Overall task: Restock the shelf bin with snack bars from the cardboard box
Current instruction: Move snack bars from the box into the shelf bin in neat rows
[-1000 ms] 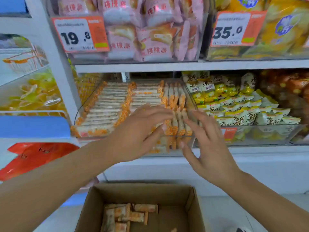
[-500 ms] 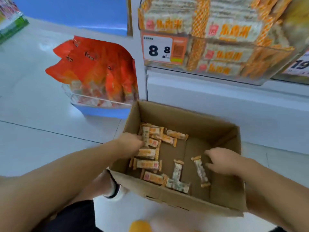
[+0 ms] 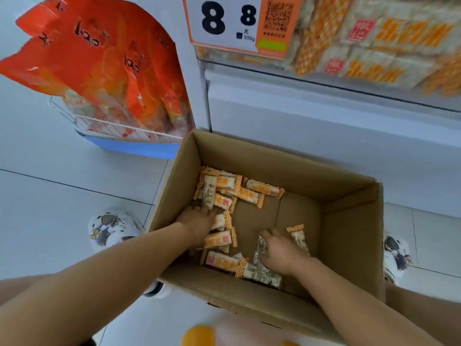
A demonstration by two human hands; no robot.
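Note:
An open cardboard box (image 3: 349,233) stands on the floor below the shelf. Several orange-and-white snack bars (image 3: 252,192) lie loose on its bottom, mostly at the left. My left hand (image 3: 198,226) is down in the box on the left pile, fingers curled round bars there. My right hand (image 3: 279,250) is lower right in the box, its fingers closing on a bar beside another bar (image 3: 298,237). The clear shelf bin (image 3: 369,58), full of the same bars, hangs at the top right behind a price tag (image 3: 234,21).
A white wire basket (image 3: 119,129) of red-orange snack bags (image 3: 99,58) sits to the left on a blue base. White shelf panel (image 3: 324,136) rises behind the box. My patterned shoes (image 3: 112,228) flank the box on the tiled floor.
One second ago both hands were up at the shelf bin. The view has since dropped to the box, and both hands have gone in among the bars, closing on them.

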